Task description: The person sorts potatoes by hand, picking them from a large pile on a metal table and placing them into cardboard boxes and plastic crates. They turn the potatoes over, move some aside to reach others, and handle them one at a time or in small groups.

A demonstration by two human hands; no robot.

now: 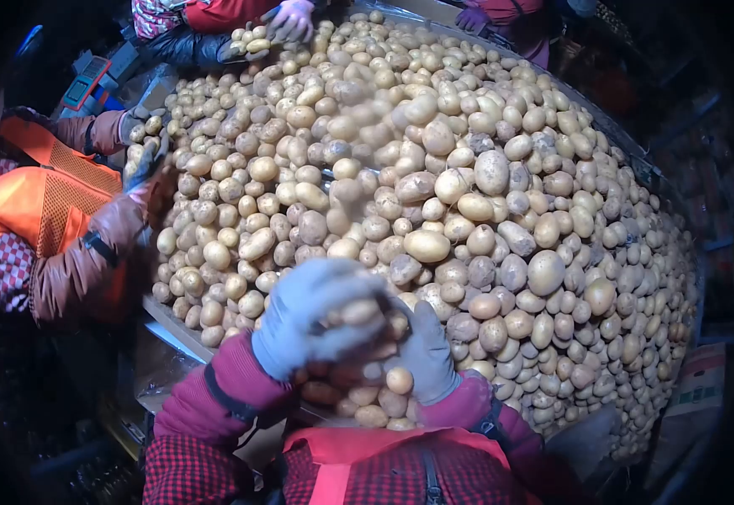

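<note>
My left hand (312, 316), in a pale blue-grey glove, curls over a few potatoes (358, 313) and is somewhat blurred by motion. Facing it, my right hand (431, 358) in a similar glove cups against potatoes (399, 326) between the two palms; its fingers are partly hidden. Under and between my hands, close to my body, lie several more potatoes (372, 416), some blurred. Beyond my hands spreads a large heap of potatoes (476, 244) of mixed sizes, some with dark soil on them.
A co-worker in an orange vest (55, 198) on the left holds potatoes in gloved hands. At the top left, another person's purple glove (291, 21) is beside potatoes. A third person's sleeve (510, 10) shows at the top. A printed sack (696, 380) is at the right.
</note>
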